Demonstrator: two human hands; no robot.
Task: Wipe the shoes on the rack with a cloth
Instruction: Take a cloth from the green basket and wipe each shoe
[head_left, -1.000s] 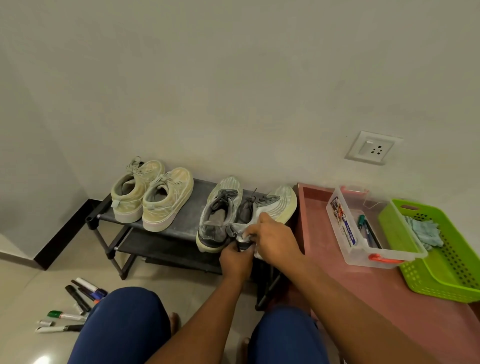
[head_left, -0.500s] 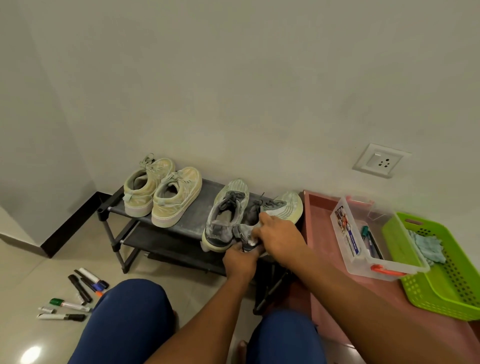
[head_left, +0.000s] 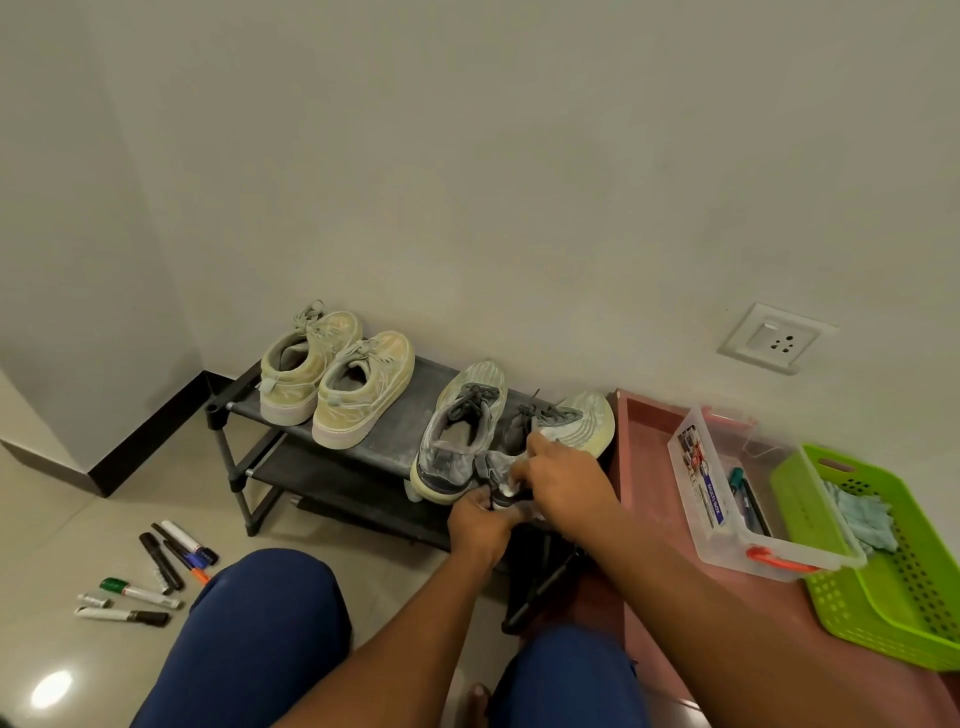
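Shoes fill the black two-tier rack's top shelf against a plain wall. Left hand grips the right-end grey sneaker's heel; right hand presses a crumpled white cloth, mostly hidden, onto it.

Glossy floor tiles; perforated plastic basket.
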